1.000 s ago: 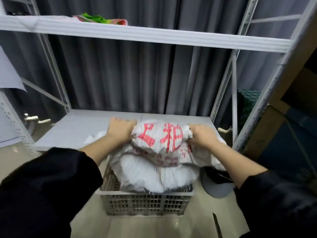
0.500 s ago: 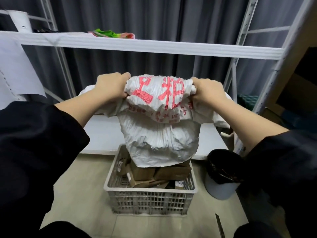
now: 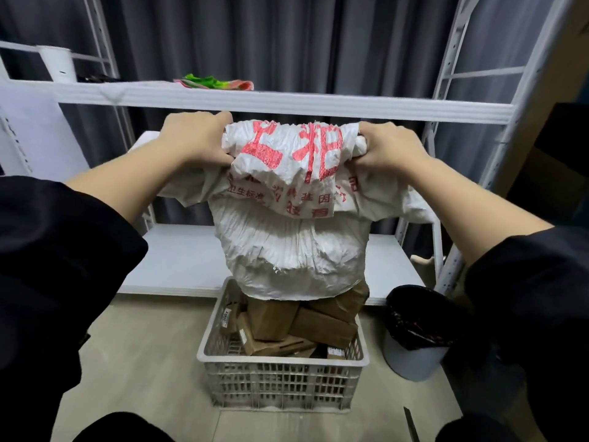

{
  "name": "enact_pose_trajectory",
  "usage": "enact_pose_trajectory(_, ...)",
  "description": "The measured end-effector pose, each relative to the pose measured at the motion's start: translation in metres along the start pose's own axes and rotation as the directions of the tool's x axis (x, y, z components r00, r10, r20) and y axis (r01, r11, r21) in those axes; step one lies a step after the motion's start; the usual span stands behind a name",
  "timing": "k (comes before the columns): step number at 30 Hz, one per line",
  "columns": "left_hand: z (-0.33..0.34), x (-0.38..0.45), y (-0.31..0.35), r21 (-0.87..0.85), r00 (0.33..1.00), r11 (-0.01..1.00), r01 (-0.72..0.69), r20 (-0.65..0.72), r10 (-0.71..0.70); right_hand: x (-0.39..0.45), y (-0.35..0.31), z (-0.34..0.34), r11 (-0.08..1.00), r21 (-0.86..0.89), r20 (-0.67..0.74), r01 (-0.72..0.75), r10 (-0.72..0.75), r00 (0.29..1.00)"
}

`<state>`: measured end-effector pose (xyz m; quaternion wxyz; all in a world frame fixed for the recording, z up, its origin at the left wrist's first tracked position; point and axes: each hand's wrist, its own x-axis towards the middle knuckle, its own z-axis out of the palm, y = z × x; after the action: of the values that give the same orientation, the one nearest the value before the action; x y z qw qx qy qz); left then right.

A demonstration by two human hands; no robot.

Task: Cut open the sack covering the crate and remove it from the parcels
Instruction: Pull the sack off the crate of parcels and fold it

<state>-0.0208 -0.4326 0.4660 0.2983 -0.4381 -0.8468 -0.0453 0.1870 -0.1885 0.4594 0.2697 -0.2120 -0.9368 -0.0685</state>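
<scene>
A white woven sack (image 3: pixel 291 250) with red printed characters hangs bunched in the air above a grey slatted crate (image 3: pixel 282 378). My left hand (image 3: pixel 194 138) grips the sack's upper left corner. My right hand (image 3: pixel 387 146) grips its upper right corner. Several brown cardboard parcels (image 3: pixel 299 327) lie piled in the crate. The sack's lower edge still overlaps the topmost parcels at the back. A knife blade (image 3: pixel 411 424) shows on the floor at the lower right.
A white metal rack stands behind, with a low shelf (image 3: pixel 178 260) and an upper shelf (image 3: pixel 287 102) holding a green and pink cloth (image 3: pixel 213 82). A grey bin with a black liner (image 3: pixel 414 333) stands right of the crate.
Both hands have lifted the sack up off the crate. The parcels, covered a second ago, now show in the crate.
</scene>
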Motion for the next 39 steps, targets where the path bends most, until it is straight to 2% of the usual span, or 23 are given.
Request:
enact_pose_trajectory(6, -0.017, -0.001, -0.005, -0.027, 0.996, 1.0, -0.007, -0.089, 0.005, -0.002, -0.008, -0.015, 0.998, 0.061, -0.117, 0.015, -0.008, 0.993)
enact_pose_trajectory(11, -0.021, -0.009, -0.005, 0.01, 0.989, 1.0, -0.014, -0.146, 0.015, -0.015, -0.013, -0.009, 0.998, 0.063, -0.103, -0.004, 0.01, 0.995)
enact_pose_trajectory(24, -0.035, -0.033, -0.014, 0.003, 0.909, 0.992, 0.124, -0.401, -0.113, -0.025, -0.044, -0.002, 0.978, 0.198, -0.373, 0.066, 0.013, 0.928)
enact_pose_trajectory(27, -0.029, -0.037, -0.019, -0.002, 0.894, 0.983, 0.183, -0.416, -0.167, -0.02, -0.049, 0.008, 0.977, 0.189, -0.35, 0.096, -0.025, 0.937)
enact_pose_trajectory(32, -0.003, -0.055, -0.031, -0.116, 0.858, 0.951, 0.288, -0.409, -0.31, -0.026, -0.06, 0.034, 0.97, 0.145, -0.201, 0.196, -0.165, 0.966)
enact_pose_trajectory(33, 0.003, -0.058, -0.035, -0.132, 0.851, 0.94, 0.316, -0.399, -0.342, -0.029, -0.061, 0.039, 0.957, 0.18, -0.167, 0.228, -0.198, 0.966)
enact_pose_trajectory(35, 0.012, -0.065, -0.042, -0.158, 0.828, 0.913, 0.375, -0.386, -0.407, -0.037, -0.066, 0.048, 0.887, 0.373, -0.123, 0.272, -0.244, 0.962)
enact_pose_trajectory(37, 0.017, -0.073, -0.05, -0.208, 0.801, 0.888, 0.411, -0.384, -0.46, -0.04, -0.075, 0.057, 0.818, 0.53, -0.137, 0.225, -0.18, 0.974)
enact_pose_trajectory(39, 0.019, -0.079, -0.058, -0.242, 0.776, 0.869, 0.431, -0.392, -0.494, -0.033, -0.083, 0.068, 0.839, 0.542, -0.138, 0.049, 0.031, 0.99)
